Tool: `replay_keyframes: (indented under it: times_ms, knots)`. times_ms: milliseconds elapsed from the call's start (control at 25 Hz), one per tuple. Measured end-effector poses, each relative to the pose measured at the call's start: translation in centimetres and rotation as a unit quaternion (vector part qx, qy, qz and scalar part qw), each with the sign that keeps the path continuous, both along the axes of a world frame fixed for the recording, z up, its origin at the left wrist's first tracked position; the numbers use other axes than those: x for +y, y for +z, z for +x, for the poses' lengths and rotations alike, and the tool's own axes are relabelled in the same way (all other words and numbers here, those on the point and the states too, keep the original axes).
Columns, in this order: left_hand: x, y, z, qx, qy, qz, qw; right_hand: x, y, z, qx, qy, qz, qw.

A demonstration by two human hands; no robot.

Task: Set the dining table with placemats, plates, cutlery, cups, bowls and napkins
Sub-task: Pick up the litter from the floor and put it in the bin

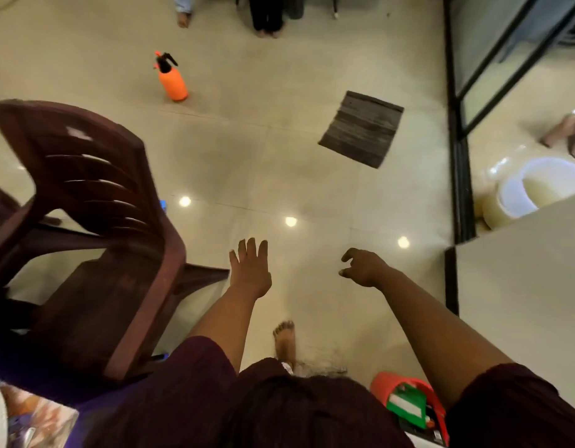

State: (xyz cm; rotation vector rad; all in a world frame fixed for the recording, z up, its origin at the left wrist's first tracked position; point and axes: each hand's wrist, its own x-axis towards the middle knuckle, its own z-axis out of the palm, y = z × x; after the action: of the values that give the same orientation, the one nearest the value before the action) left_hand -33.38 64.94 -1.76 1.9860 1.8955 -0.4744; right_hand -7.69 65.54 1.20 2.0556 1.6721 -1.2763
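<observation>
A home interior: glossy cream tiled floor (pixel 247 163), a brown plastic chair (pixel 95 227), a dark doormat (pixel 362 132) near a black-framed glass door (pixel 493 76), an orange spray bottle (pixel 172 79) standing on the floor

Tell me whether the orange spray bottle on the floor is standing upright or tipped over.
Upright. The orange spray bottle stands on its base on the floor, black nozzle on top; its lean looks like wide-angle distortion.

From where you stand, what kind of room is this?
Probably an indoor living or dining area: glossy tiled floor, a brown plastic chair, a dark floor mat and a glass partition.
</observation>
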Motion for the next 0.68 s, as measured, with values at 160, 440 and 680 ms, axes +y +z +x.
replay_keyframes:
  times_ms: [160, 440, 680]
  knots:
    - [6.9, 0.7, -4.4, 0.012, 0.069, 0.019, 0.997, 9.2, 0.7, -5.0, 0.007, 0.083, 0.04, 0.996]
    - [17.4, -0.9, -8.8, -0.028, 0.246, 0.011, 0.969, 25.7, -0.9, -12.8, 0.052, 0.243, 0.037, 0.968]
    - [27.7, 0.4, -12.3, -0.05, 0.358, 0.007, 0.932, 42.5, -0.1, -16.9, 0.081, 0.359, 0.034, 0.929]
